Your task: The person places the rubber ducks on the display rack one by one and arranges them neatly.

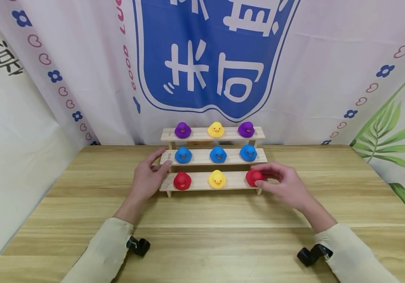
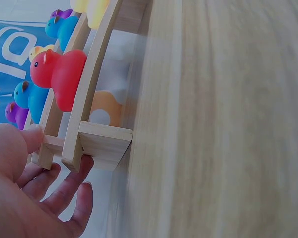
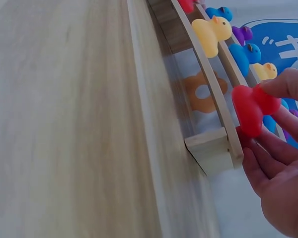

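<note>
A three-tier wooden stand [image 1: 199, 183] holds rubber ducks. My right hand [image 1: 287, 184] pinches a red rubber duck [image 3: 249, 110] between thumb and fingers at the right end of the lowest tier. At the stand's left end, my left hand [image 1: 148, 177] grips the middle tier's edge, with its thumb [image 2: 34, 138] on top and fingers by the side. A red duck [image 1: 182, 181] and a yellow duck [image 1: 217, 179] sit on the lowest tier. Blue ducks [image 1: 218, 155] line the middle tier. On the top tier, a yellow duck [image 1: 216, 129] sits between two purple ducks [image 1: 182, 130].
The stand rests at the back of a wood-grain table [image 1: 202, 236]. Right behind it hangs a printed curtain [image 1: 110, 98] with a blue panel. Black wrist cameras [image 1: 138, 246] are strapped over both sleeves.
</note>
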Motion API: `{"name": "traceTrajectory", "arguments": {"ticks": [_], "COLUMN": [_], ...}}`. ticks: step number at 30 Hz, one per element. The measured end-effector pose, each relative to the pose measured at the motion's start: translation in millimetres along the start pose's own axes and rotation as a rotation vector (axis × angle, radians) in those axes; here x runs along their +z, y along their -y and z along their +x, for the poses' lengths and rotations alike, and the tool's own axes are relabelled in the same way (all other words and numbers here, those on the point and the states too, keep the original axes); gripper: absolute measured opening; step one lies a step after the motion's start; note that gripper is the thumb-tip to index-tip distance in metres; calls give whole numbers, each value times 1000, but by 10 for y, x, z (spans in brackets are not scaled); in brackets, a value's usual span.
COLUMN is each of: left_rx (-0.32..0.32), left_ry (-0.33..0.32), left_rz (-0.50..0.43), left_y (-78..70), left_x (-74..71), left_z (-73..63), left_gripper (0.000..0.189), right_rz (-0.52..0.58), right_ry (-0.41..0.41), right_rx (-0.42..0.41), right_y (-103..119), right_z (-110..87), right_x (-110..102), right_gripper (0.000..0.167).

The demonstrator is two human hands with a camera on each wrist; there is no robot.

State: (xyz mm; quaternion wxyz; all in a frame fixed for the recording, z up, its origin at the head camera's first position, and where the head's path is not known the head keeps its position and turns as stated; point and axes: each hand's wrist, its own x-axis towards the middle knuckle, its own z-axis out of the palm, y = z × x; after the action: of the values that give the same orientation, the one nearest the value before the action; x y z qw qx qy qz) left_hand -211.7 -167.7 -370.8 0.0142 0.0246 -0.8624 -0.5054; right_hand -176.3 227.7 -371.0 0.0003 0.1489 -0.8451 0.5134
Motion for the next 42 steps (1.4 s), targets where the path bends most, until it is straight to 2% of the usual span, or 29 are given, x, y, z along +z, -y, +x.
{"name": "traceTrajectory", "arguments": {"ticks": [8, 25, 42], "left_rx": [20, 27, 16], "left_ry": [7, 15, 15], "left_rz": [-27, -29, -43], "left_y": [20, 29, 12], "left_x": [28, 66, 16], "left_z": [9, 15, -38], "left_gripper": [58, 59, 59], "right_rz": [-68, -114, -127], "right_ry": [14, 64, 85], "right_rx": [4, -26, -49], "right_y": [-2, -43, 16], "right_z": [-9, -30, -28], "right_x": [44, 25, -3], "right_gripper": [33, 35, 37]}}
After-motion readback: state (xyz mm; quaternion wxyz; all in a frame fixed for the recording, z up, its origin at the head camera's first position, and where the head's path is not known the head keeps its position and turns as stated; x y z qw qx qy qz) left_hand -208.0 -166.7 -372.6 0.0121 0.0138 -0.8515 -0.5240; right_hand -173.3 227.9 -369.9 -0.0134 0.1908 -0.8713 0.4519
